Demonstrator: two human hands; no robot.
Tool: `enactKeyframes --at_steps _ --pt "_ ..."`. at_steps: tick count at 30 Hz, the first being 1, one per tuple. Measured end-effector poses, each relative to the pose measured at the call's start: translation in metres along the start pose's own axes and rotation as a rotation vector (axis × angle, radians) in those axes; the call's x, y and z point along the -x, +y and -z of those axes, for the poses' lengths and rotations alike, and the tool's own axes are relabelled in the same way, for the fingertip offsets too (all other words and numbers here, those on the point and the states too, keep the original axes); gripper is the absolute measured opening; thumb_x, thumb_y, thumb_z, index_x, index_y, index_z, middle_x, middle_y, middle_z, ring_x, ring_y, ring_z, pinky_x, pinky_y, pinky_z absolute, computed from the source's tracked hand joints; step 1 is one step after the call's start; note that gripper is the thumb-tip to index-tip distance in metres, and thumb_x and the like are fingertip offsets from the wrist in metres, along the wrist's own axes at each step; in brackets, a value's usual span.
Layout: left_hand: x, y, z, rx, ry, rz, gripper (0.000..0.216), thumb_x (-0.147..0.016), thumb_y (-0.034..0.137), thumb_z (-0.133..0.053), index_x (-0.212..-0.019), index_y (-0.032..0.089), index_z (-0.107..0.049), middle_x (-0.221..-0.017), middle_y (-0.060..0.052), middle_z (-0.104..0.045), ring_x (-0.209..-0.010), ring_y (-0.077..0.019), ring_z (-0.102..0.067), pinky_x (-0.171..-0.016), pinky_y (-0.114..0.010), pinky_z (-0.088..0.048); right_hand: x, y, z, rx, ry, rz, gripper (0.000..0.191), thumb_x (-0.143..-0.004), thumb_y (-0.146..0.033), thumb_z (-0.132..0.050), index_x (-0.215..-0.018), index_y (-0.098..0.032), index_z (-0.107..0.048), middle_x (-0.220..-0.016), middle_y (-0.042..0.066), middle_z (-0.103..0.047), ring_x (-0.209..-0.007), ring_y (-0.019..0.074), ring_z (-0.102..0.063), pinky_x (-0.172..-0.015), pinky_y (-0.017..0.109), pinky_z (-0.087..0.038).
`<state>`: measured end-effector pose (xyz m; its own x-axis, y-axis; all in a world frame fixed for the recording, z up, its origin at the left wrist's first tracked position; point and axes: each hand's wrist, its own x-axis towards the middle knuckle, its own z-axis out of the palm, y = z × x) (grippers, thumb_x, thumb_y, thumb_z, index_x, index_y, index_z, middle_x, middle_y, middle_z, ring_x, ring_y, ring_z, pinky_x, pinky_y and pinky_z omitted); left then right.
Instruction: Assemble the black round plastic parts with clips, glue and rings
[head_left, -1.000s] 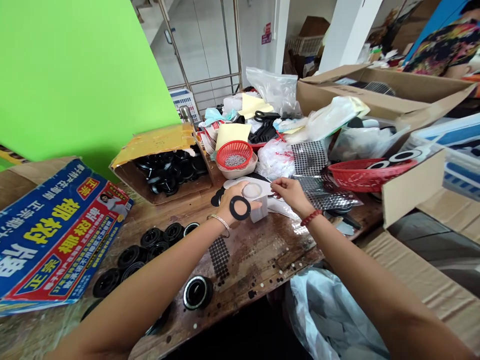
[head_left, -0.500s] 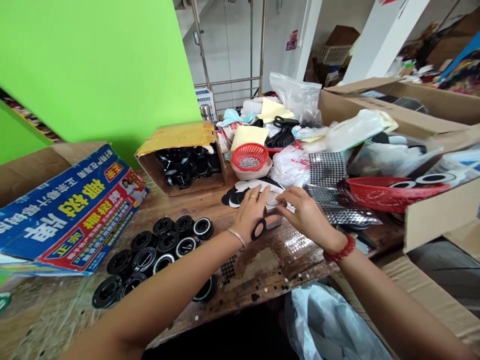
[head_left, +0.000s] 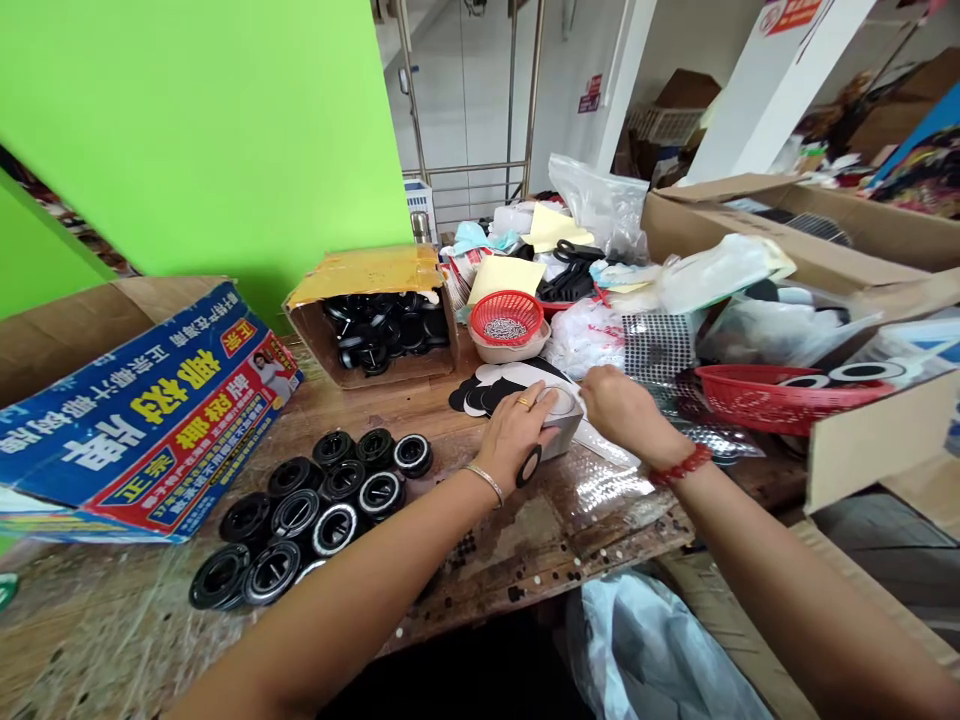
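Observation:
My left hand [head_left: 517,430], with a ring and a bangle, grips the near side of a small grey-white block [head_left: 561,438]. A pale round disc [head_left: 555,402] lies on top of the block, partly under my fingers. At the heel of this hand is a black ring with a tan centre [head_left: 529,466]. My right hand [head_left: 616,408] is closed in a pinch at the block's right edge; what it pinches is hidden, though a thin white edge shows beside the fingers. Behind the block lie flat black and white discs [head_left: 480,390], overlapping.
Several round black parts [head_left: 334,528] stand in rows on the left of the table. Behind them are a blue printed carton [head_left: 165,430] and a box of black parts [head_left: 375,277]. A red basket of small metal pieces [head_left: 507,318] stands at the back, a wider red basket [head_left: 750,400] on the right.
My right hand has closed and moved slightly right, to the block's edge. My left hand has slid round the block, so more of the block and its top disc shows. The view has shifted slightly.

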<state>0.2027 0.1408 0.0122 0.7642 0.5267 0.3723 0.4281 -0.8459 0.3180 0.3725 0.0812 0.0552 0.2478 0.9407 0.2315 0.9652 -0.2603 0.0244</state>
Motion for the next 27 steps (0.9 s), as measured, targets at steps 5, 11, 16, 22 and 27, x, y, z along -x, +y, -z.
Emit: enactKeyframes --at_steps 5,11,16,22,27 --pt "0.003 0.003 0.003 0.027 0.010 -0.001 0.045 -0.093 0.025 -0.056 -0.136 0.018 -0.051 -0.149 -0.012 -0.048 -0.128 -0.0271 -0.052 -0.108 -0.041 -0.043 0.005 0.031 -0.007 0.010 0.143 -0.081 0.020 -0.086 -0.010 -0.046 -0.087 -0.006 -0.065 -0.086 0.022 -0.067 -0.079 0.0274 -0.064 -0.065 0.032 -0.043" --pt "0.002 0.006 0.001 0.055 0.009 0.015 0.048 -0.091 0.022 -0.058 -0.138 0.015 -0.050 -0.148 -0.015 -0.048 -0.128 -0.0280 -0.051 -0.110 -0.042 -0.041 0.002 0.002 -0.004 -0.471 0.017 -0.043 0.019 -0.084 -0.032 -0.061 -0.072 -0.018 -0.060 -0.068 0.004 -0.066 -0.060 0.0168 -0.057 -0.058 0.026 -0.039" --pt "0.003 0.001 -0.002 0.112 0.027 0.043 0.049 -0.089 0.023 -0.061 -0.137 0.016 -0.053 -0.147 -0.016 -0.047 -0.133 -0.0305 -0.045 -0.112 -0.044 -0.039 -0.007 -0.009 0.000 -0.448 -0.066 -0.075 0.017 -0.083 -0.021 -0.056 -0.066 -0.019 -0.057 -0.065 0.004 -0.064 -0.060 0.0161 -0.056 -0.058 0.026 -0.036" --pt "0.004 -0.001 -0.002 0.235 0.028 0.074 0.050 -0.089 0.024 -0.060 -0.137 0.020 -0.050 -0.128 -0.013 -0.053 -0.118 -0.0289 -0.055 -0.100 -0.042 -0.047 0.000 0.000 -0.004 -0.522 0.101 0.235 0.006 -0.084 -0.024 -0.058 -0.082 -0.018 -0.058 -0.084 0.007 -0.063 -0.077 0.0202 -0.058 -0.071 0.030 -0.043" --pt "0.006 0.000 -0.007 0.192 0.021 0.081 0.055 -0.091 0.036 -0.056 -0.142 0.020 -0.040 -0.124 -0.011 -0.054 -0.111 -0.0266 -0.056 -0.095 -0.036 -0.048 0.002 0.010 -0.007 -0.571 0.073 0.601 0.015 -0.087 -0.030 -0.057 -0.076 -0.022 -0.052 -0.077 0.004 -0.058 -0.075 0.0205 -0.053 -0.068 0.032 -0.043"
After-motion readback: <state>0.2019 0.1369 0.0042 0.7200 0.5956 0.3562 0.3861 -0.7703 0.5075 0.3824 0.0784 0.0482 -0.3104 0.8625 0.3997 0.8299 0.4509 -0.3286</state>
